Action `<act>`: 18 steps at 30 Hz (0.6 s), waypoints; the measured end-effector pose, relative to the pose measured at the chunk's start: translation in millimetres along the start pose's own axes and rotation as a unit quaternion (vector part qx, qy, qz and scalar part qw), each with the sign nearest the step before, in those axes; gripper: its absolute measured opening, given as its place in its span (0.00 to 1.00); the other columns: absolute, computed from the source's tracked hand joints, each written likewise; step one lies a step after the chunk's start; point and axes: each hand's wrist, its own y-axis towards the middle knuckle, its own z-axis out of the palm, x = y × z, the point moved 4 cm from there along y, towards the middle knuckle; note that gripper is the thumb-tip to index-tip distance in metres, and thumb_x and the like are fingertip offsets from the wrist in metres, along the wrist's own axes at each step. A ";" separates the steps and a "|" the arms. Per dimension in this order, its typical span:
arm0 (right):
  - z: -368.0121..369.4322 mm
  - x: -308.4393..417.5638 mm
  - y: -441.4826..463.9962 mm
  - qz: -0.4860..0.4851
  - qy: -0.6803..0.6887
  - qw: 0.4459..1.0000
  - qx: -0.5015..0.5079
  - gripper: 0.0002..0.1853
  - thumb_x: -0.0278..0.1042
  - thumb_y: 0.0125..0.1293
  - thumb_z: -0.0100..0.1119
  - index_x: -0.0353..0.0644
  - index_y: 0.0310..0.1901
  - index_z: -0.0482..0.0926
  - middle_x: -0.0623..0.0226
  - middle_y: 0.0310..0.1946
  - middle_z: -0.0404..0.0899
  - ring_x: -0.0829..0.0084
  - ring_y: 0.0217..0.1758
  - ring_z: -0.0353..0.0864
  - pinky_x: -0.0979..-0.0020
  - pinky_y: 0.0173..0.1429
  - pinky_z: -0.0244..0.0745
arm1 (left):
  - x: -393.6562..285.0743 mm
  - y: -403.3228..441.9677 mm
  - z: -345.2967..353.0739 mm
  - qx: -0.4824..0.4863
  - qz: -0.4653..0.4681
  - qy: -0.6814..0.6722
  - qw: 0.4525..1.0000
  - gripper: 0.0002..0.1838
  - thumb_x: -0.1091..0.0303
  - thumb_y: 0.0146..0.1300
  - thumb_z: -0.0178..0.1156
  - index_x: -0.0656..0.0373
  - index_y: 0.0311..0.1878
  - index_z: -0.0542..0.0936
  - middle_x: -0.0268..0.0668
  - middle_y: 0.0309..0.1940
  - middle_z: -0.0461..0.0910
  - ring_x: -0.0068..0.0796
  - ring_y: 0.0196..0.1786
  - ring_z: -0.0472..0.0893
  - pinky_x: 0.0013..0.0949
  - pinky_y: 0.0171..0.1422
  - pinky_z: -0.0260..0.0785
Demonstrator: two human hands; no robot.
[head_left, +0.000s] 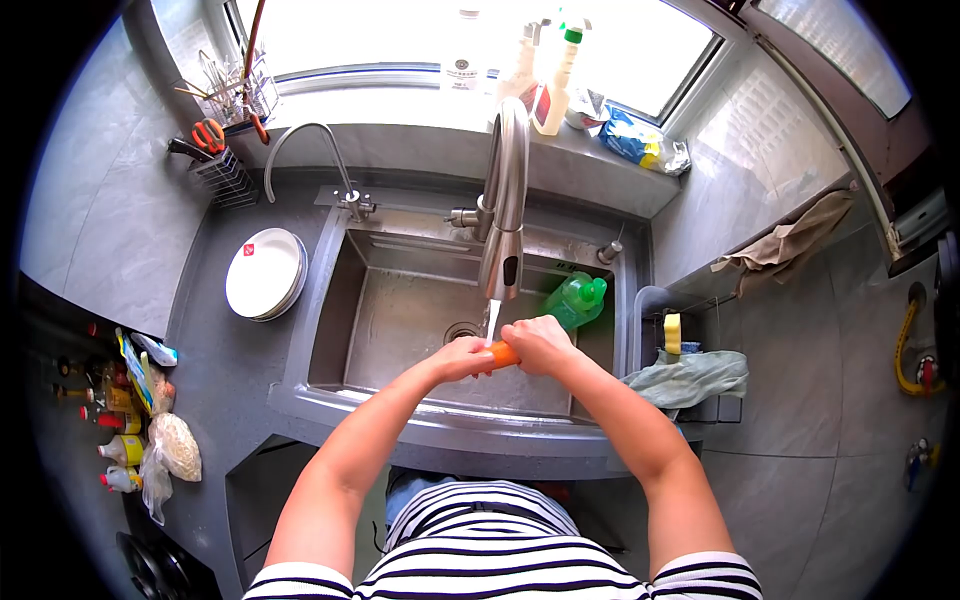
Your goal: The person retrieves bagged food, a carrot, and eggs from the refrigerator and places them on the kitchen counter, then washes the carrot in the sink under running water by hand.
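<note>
Over the sink [375, 340], both hands grip an orange carrot [503, 354] beneath the tap. My left hand [460, 358] is closed around the carrot's left end. Around the right end my right hand [540, 343] is wrapped, so only a short middle part of the carrot shows. Water [493, 318] runs from the tall metal tap [505, 200] onto or just beside the hands and carrot. A green bottle [577, 300] leans in the sink's back right corner, behind my right hand.
White plates [262, 275] are stacked on the left counter, near a thin curved tap [335, 150]. A rack on the right holds a yellow sponge [672, 333] and a grey-green cloth [690, 380]. Spray bottles [555, 85] line the sill. Bagged food [175, 447] and bottles stand far left.
</note>
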 end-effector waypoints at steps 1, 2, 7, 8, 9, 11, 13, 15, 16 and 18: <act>1.2 -1.3 0.0 0.002 0.000 1.000 0.005 0.10 0.28 0.44 0.65 0.44 0.32 0.80 0.60 0.30 0.84 0.58 0.35 0.85 0.60 0.36 0.78 | -3.1 -1.4 -0.7 -0.014 0.026 -0.009 1.000 0.21 0.50 0.59 0.60 0.58 0.44 0.78 0.36 0.36 0.81 0.27 0.36 0.80 0.30 0.41 0.72; 3.0 -2.7 -0.9 0.016 0.010 1.000 0.016 0.11 0.29 0.44 0.65 0.43 0.33 0.80 0.61 0.28 0.83 0.59 0.34 0.84 0.60 0.36 0.78 | -7.6 -2.5 0.7 -0.045 0.061 0.109 0.991 0.22 0.50 0.58 0.61 0.58 0.47 0.77 0.37 0.38 0.81 0.31 0.38 0.80 0.32 0.42 0.72; 19.1 -8.1 -8.0 0.129 0.359 0.893 0.240 0.14 0.37 0.49 0.69 0.41 0.36 0.79 0.66 0.25 0.80 0.70 0.30 0.83 0.68 0.31 0.78 | -39.2 -18.6 10.6 -0.188 0.240 0.423 0.853 0.23 0.59 0.57 0.62 0.52 0.56 0.73 0.37 0.45 0.79 0.42 0.45 0.80 0.43 0.50 0.71; 26.2 -10.4 -10.6 0.155 0.473 0.825 0.268 0.15 0.38 0.49 0.70 0.41 0.36 0.79 0.67 0.26 0.80 0.72 0.30 0.82 0.70 0.31 0.78 | -37.0 -18.6 12.2 -0.217 0.278 0.445 0.823 0.21 0.61 0.58 0.61 0.51 0.55 0.73 0.37 0.45 0.79 0.41 0.45 0.80 0.43 0.51 0.71; 37.9 -13.7 -12.7 0.177 0.579 0.741 0.289 0.15 0.39 0.49 0.71 0.42 0.36 0.79 0.67 0.26 0.79 0.75 0.29 0.81 0.72 0.31 0.78 | -41.0 -19.9 13.5 -0.236 0.290 0.468 0.801 0.17 0.66 0.57 0.60 0.50 0.51 0.75 0.35 0.45 0.79 0.38 0.45 0.80 0.42 0.53 0.70; 51.5 -12.0 -16.4 0.186 0.717 0.612 0.278 0.16 0.38 0.49 0.70 0.43 0.39 0.79 0.69 0.29 0.79 0.77 0.29 0.80 0.75 0.31 0.78 | -44.8 -19.4 11.3 -0.241 0.317 0.466 0.791 0.14 0.66 0.56 0.60 0.50 0.47 0.77 0.35 0.42 0.80 0.39 0.43 0.81 0.42 0.50 0.71; 53.5 -4.2 -16.7 0.203 0.637 0.703 0.240 0.16 0.38 0.49 0.69 0.42 0.39 0.79 0.69 0.29 0.79 0.78 0.29 0.80 0.76 0.31 0.78 | -42.4 -9.0 10.0 -0.206 0.265 0.479 0.811 0.11 0.65 0.54 0.61 0.50 0.42 0.79 0.35 0.38 0.82 0.40 0.41 0.82 0.43 0.47 0.73; 42.4 -1.7 -16.0 0.230 0.535 0.785 0.212 0.18 0.37 0.47 0.70 0.42 0.41 0.80 0.64 0.31 0.82 0.72 0.33 0.83 0.71 0.36 0.80 | -35.6 7.7 10.4 -0.125 0.131 0.499 0.848 0.09 0.64 0.52 0.63 0.51 0.37 0.80 0.36 0.33 0.83 0.41 0.38 0.83 0.44 0.43 0.74; 32.2 0.1 -15.2 0.208 0.436 0.860 0.163 0.18 0.36 0.47 0.69 0.42 0.42 0.80 0.61 0.33 0.83 0.69 0.34 0.83 0.69 0.39 0.80 | -36.4 11.6 8.1 -0.091 0.116 0.493 0.857 0.09 0.63 0.52 0.63 0.51 0.36 0.81 0.37 0.31 0.83 0.42 0.37 0.83 0.44 0.42 0.75; 15.4 9.4 -19.2 0.153 0.216 0.962 0.062 0.20 0.36 0.46 0.67 0.43 0.44 0.80 0.57 0.36 0.84 0.62 0.37 0.84 0.65 0.44 0.81 | -39.8 15.6 4.5 -0.022 0.084 0.476 0.875 0.09 0.61 0.50 0.64 0.52 0.34 0.81 0.39 0.29 0.84 0.43 0.36 0.84 0.44 0.39 0.76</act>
